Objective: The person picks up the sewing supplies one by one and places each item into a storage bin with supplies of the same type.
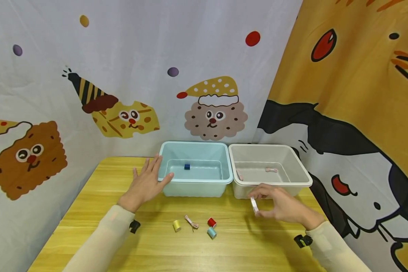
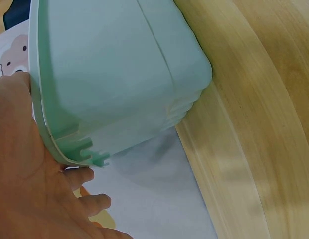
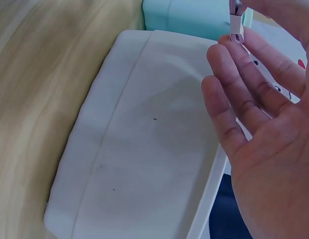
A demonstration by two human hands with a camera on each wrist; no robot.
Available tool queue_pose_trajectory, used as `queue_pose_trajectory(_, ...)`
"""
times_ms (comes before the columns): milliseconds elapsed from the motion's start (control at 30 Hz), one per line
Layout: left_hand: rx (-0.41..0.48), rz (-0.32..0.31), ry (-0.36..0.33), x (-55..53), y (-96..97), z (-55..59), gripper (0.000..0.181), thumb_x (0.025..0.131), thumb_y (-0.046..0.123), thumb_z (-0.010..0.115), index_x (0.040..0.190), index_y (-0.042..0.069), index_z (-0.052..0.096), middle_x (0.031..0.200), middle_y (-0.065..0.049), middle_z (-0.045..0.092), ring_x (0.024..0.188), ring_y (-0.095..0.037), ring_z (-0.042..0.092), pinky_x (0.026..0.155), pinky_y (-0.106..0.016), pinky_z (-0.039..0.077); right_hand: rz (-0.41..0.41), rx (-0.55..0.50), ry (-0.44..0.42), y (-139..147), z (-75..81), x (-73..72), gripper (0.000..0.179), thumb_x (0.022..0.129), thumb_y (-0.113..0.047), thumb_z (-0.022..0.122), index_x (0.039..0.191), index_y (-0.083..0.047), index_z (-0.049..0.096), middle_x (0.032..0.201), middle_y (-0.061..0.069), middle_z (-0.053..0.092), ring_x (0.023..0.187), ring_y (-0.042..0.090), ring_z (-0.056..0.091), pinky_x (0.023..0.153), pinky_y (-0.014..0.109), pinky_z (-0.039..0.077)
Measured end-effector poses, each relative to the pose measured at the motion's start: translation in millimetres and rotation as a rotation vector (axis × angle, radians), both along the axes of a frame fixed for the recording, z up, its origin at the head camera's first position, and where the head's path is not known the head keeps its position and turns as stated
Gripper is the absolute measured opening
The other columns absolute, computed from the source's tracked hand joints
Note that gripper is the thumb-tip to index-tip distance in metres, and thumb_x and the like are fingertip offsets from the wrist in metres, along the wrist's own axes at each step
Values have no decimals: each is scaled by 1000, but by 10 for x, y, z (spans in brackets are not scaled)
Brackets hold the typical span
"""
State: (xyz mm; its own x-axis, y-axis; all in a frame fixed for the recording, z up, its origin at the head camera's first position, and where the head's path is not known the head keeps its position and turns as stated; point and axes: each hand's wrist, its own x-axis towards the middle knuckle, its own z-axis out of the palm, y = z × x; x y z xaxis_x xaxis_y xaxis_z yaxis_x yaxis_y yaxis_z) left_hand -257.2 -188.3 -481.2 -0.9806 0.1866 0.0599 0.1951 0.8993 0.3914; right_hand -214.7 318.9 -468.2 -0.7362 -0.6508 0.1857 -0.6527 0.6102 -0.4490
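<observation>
My right hand pinches a small bundle of pale pink cord between thumb and fingertips, in front of the white bin. In the right wrist view a white band wraps the cord bundle. Fingers spread, my left hand is at the left rim of the light blue bin. A dark blue thread spool lies inside that bin. Two pinkish cord bundles, one at the left wall and one farther back, lie in the white bin.
On the wooden table lie a yellow spool, a red spool, a light blue spool and another pinkish cord bundle. A cartoon-printed curtain hangs behind both bins, which stand side by side.
</observation>
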Motion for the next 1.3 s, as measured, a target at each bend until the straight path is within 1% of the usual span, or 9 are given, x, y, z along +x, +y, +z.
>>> queue_pose_trajectory(167, -2, 0, 2, 0, 2, 10, 105, 117, 81, 37, 189, 10, 12, 199, -13, 8, 182, -54, 9, 132, -96, 7, -9, -14, -15, -10, 51, -19, 53, 90, -19, 103, 137, -29, 80, 129, -12, 81, 108, 5, 72, 99, 34, 68)
queue_pose_trajectory(267, 0, 0, 4, -3, 1, 6, 105, 117, 81, 38, 189, 10, 13, 199, -14, 8, 182, -54, 10, 133, -96, 7, -12, -38, -37, -20, 98, -26, 52, 90, -17, 103, 136, -29, 80, 127, -20, 78, 107, 4, 72, 99, 36, 70)
queue_pose_trajectory(400, -2, -1, 6, -8, 1, -3, 105, 117, 81, 38, 189, 10, 13, 199, -14, 9, 182, -54, 10, 133, -96, 7, -4, -60, -33, -34, 183, -35, 53, 90, -15, 103, 136, -28, 81, 125, -20, 78, 104, 10, 74, 95, 36, 70)
queue_pose_trajectory(567, -1, 3, 9, -9, -2, -13, 103, 117, 79, 40, 189, 9, 14, 199, -13, 9, 182, -54, 11, 133, -96, 8, -16, -39, -9, -48, 290, -66, 54, 90, -18, 104, 137, -30, 82, 127, -21, 78, 103, 2, 71, 92, 29, 66)
queue_pose_trajectory(767, -3, 2, 10, -10, -7, -17, 105, 117, 82, 37, 189, 10, 14, 199, -13, 9, 182, -54, 11, 133, -96, 8, -71, -3, 1, -57, 411, -112, 55, 90, -27, 105, 140, -27, 83, 128, -21, 77, 107, 6, 71, 93, 35, 63)
queue_pose_trajectory(933, -5, 1, 15, -13, -10, -17, 104, 117, 81, 38, 189, 10, 13, 199, -13, 9, 182, -54, 12, 133, -96, 8, -66, -14, 29, -74, 472, -182, 56, 89, -20, 104, 140, -27, 83, 129, -19, 79, 107, 10, 74, 94, 40, 65)
queue_pose_trajectory(1100, -3, 1, 12, -21, -7, -18, 102, 118, 78, 40, 189, 11, 12, 199, -13, 8, 182, -54, 10, 133, -96, 7, -44, -27, 53, -67, 499, -282, 55, 90, -17, 103, 140, -29, 82, 128, -13, 81, 103, 13, 75, 91, 33, 64)
queue_pose_trajectory(1167, -6, 1, 10, -23, -8, -22, 102, 118, 79, 39, 189, 11, 11, 199, -13, 8, 182, -54, 10, 133, -96, 7, -40, -29, 68, -63, 507, -322, 55, 91, -16, 103, 140, -27, 82, 128, -11, 81, 102, 11, 74, 90, 31, 62)
queue_pose_trajectory(1300, -9, 0, 10, -25, -9, -29, 104, 117, 82, 35, 189, 11, 10, 199, -12, 7, 182, -54, 10, 133, -96, 8, -40, -25, 94, -60, 529, -405, 56, 91, -17, 103, 142, -23, 82, 126, -11, 80, 102, 4, 71, 92, 36, 65)
